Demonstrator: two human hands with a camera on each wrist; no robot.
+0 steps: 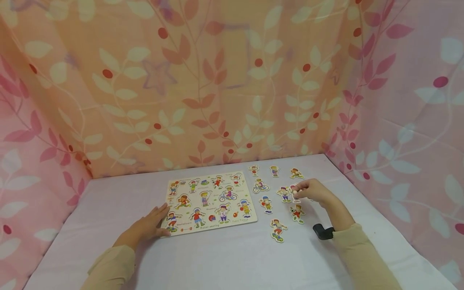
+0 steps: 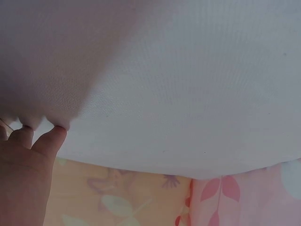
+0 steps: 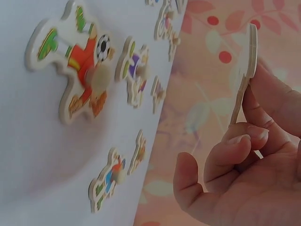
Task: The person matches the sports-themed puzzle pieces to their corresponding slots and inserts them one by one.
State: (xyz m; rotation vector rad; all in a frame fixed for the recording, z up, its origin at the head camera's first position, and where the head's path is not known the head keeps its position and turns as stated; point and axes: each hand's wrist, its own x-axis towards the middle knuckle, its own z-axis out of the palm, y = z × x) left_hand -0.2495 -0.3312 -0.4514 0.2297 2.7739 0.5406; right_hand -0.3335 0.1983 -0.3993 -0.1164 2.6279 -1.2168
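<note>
One puzzle piece [image 3: 252, 52] is pinched in my right hand [image 1: 314, 191], right of the board [image 1: 192, 201]; my left hand [image 1: 150, 222] rests loosely extended at its left edge; I judge this picking-up, next calling for outline-matching

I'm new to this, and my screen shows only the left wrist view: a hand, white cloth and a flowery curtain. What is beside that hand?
Observer: In the head view, the left hand is at the left edge of a board printed with children.

Visitor: And what is the other hand doing?

Observer: The right hand holds a piece, seen nearly edge-on in the right wrist view.

Visitor: Are more pieces lying about?

Observer: Yes, several lie on the cloth; the football piece is close to the right wrist camera.
</note>
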